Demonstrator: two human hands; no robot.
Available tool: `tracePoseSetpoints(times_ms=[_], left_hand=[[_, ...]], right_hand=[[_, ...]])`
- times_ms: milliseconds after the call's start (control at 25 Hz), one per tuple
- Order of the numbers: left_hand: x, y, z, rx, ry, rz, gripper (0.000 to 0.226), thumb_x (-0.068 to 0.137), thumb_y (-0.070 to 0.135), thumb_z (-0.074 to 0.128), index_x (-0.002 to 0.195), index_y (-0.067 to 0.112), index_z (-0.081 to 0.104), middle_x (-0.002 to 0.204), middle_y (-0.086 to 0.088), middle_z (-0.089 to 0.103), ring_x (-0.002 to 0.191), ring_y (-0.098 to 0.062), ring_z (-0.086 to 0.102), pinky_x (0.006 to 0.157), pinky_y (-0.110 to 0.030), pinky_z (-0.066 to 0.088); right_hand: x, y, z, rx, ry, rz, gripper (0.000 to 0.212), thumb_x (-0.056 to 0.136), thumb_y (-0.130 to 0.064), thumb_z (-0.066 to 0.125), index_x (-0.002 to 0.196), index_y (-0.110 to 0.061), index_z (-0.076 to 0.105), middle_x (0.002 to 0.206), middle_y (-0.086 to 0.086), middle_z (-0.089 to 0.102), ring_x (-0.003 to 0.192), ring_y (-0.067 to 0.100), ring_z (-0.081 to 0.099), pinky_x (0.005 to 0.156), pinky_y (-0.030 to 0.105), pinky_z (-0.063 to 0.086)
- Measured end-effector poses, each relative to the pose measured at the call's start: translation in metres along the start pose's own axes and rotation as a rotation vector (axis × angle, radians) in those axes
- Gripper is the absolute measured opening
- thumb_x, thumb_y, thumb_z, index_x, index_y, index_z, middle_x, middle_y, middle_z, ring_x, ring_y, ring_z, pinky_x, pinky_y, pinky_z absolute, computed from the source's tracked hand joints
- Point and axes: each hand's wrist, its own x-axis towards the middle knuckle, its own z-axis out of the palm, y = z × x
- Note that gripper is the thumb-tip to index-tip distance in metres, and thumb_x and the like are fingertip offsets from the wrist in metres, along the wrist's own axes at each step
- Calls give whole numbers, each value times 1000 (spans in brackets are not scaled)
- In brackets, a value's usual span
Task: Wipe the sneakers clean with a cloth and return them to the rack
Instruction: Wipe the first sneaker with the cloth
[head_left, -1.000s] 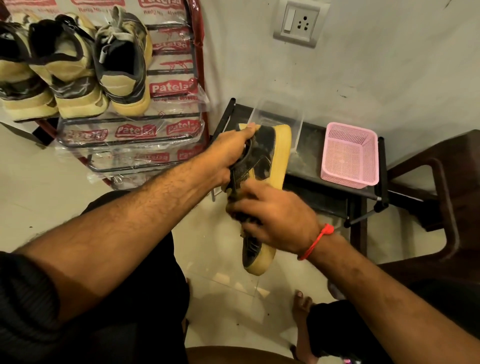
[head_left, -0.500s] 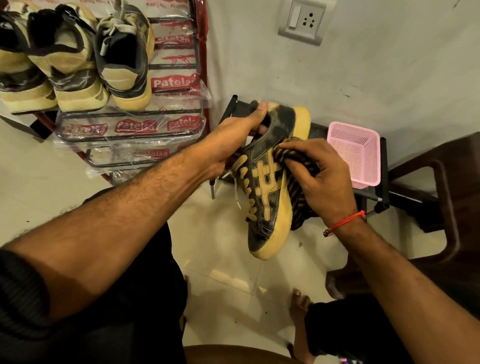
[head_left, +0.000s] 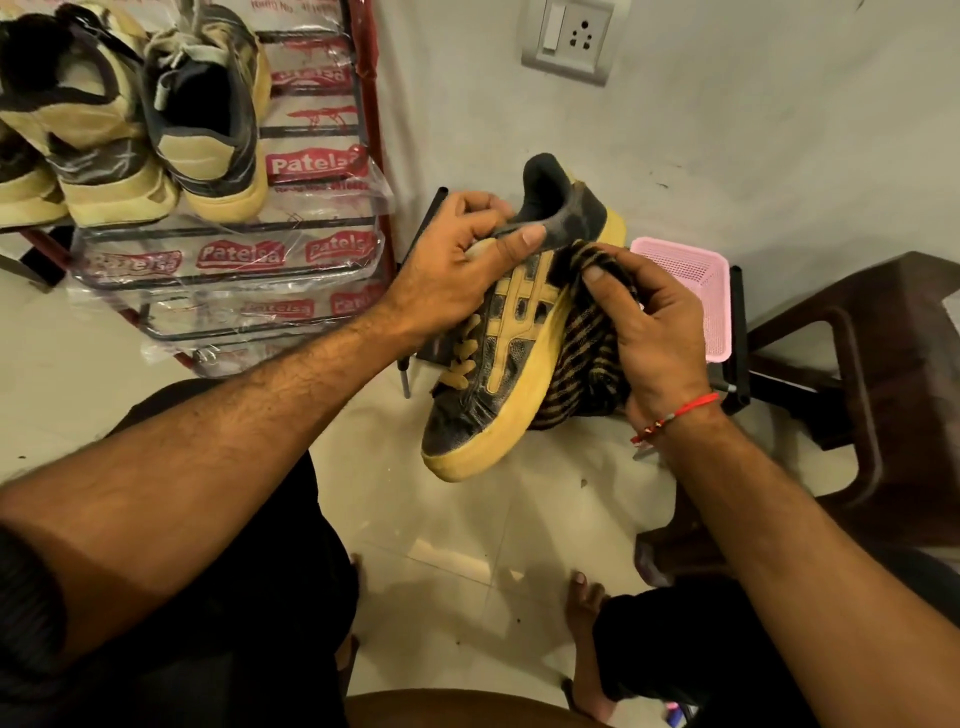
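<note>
A dark sneaker with a yellow sole, yellow stripes and yellow laces is held in the air at the centre, toe pointing down towards me. My left hand grips it at the collar, thumb across the outer side. My right hand holds a dark striped cloth bunched against the sneaker's sole edge and side. The shoe rack stands at the upper left, its shelves wrapped in printed plastic. Three more sneakers sit on its top shelf.
A low black stand behind the sneaker carries a pink plastic basket. A dark brown plastic chair stands at the right. A wall socket is above. My knees and bare feet are on the tiled floor below.
The sneaker turned from sole-side up to its striped side facing me. My right hand moved with the cloth from the lower part of the shoe to its side near the heel.
</note>
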Motion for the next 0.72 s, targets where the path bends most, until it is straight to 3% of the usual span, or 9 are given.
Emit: tracePoseSetpoints(times_ms=[120, 200, 280, 360, 440, 560, 640, 720], left_hand=[[4, -2, -4, -185, 135, -57, 14, 95, 35, 67, 94, 23, 74, 127, -1, 64, 109, -19, 68, 90, -36, 59], [5, 0, -12, -205, 227, -128, 13, 96, 35, 68, 94, 23, 73, 99, 1, 75, 88, -16, 74, 76, -35, 61], [4, 1, -18, -95, 247, -186, 23, 98, 36, 67, 79, 23, 64, 71, 6, 68, 65, -9, 67, 58, -27, 54], [3, 4, -17, 11, 158, -217, 31, 97, 41, 66, 75, 20, 61, 68, 1, 64, 59, -11, 62, 52, -26, 48], [0, 9, -11, 11, 45, -231, 36, 97, 43, 66, 75, 15, 62, 66, -1, 60, 56, -13, 56, 50, -25, 44], [-1, 15, -5, -77, 21, -244, 37, 96, 42, 68, 65, 24, 58, 56, 9, 57, 51, -8, 54, 47, -20, 43], [-1, 15, -6, -91, 57, -255, 36, 96, 41, 68, 66, 24, 59, 56, 8, 60, 52, -8, 58, 48, -21, 46], [-1, 13, -11, -73, 87, -264, 34, 96, 42, 67, 70, 21, 61, 59, 7, 62, 53, -9, 59, 49, -23, 47]], right_hand=[[-14, -2, 8, -338, -216, -190, 25, 91, -11, 70, 116, -17, 72, 111, 1, 72, 107, 12, 67, 98, 38, 55], [-29, 1, 17, -557, -439, -395, 30, 90, -17, 70, 120, -12, 71, 111, 4, 68, 105, 12, 63, 96, 35, 53], [-42, 5, 25, -692, -673, -580, 35, 91, -25, 66, 122, -10, 70, 113, 7, 64, 103, 17, 62, 91, 34, 55], [-45, 4, 26, -803, -821, -749, 35, 94, -28, 64, 124, -10, 69, 116, 10, 62, 104, 22, 63, 84, 38, 58], [-30, 0, 17, -825, -704, -794, 34, 92, -22, 66, 123, -8, 69, 117, 13, 63, 103, 24, 63, 84, 39, 58], [0, -7, -5, -816, -337, -669, 32, 89, -14, 72, 121, -8, 71, 111, 11, 65, 102, 20, 62, 88, 35, 54], [1, -8, -11, -842, -372, -622, 32, 90, -18, 71, 120, -8, 71, 110, 10, 65, 101, 18, 62, 88, 35, 55], [-18, -8, -1, -802, -620, -666, 34, 91, -24, 66, 120, -7, 71, 112, 9, 64, 103, 17, 62, 91, 32, 55]])
